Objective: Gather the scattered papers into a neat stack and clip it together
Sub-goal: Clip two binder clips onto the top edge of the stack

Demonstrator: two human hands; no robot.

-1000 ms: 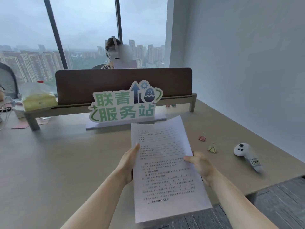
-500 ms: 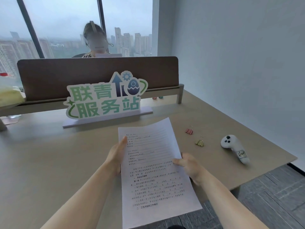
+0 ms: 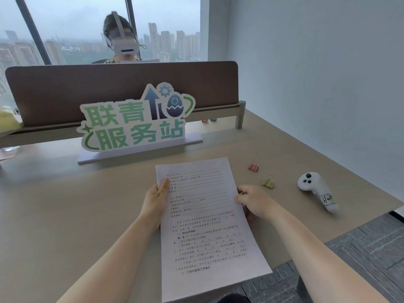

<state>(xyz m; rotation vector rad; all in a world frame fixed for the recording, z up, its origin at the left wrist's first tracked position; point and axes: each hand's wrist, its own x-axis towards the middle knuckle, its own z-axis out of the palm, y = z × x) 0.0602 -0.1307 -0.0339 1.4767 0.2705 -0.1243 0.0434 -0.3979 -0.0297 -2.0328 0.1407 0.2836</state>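
A stack of printed white papers (image 3: 207,226) is held above the beige desk (image 3: 65,215), its lower end hanging past the near desk edge. My left hand (image 3: 155,202) grips the stack's left edge with the thumb on top. My right hand (image 3: 253,200) pinches the right edge, fingers curled under the sheets. A pink binder clip (image 3: 254,166) and a yellow-green binder clip (image 3: 269,182) lie on the desk to the right of the papers, apart from both hands.
A white handheld controller (image 3: 317,192) lies at the desk's right edge. A green-lettered sign (image 3: 135,121) stands in front of a brown divider (image 3: 109,88). A person wearing a headset sits behind the divider. Two more small clips (image 3: 208,120) lie under the divider's rail.
The view has turned left, so the papers sit more to the middle. Both hands keep their hold on the stack; my right hand has slid slightly up the right edge.
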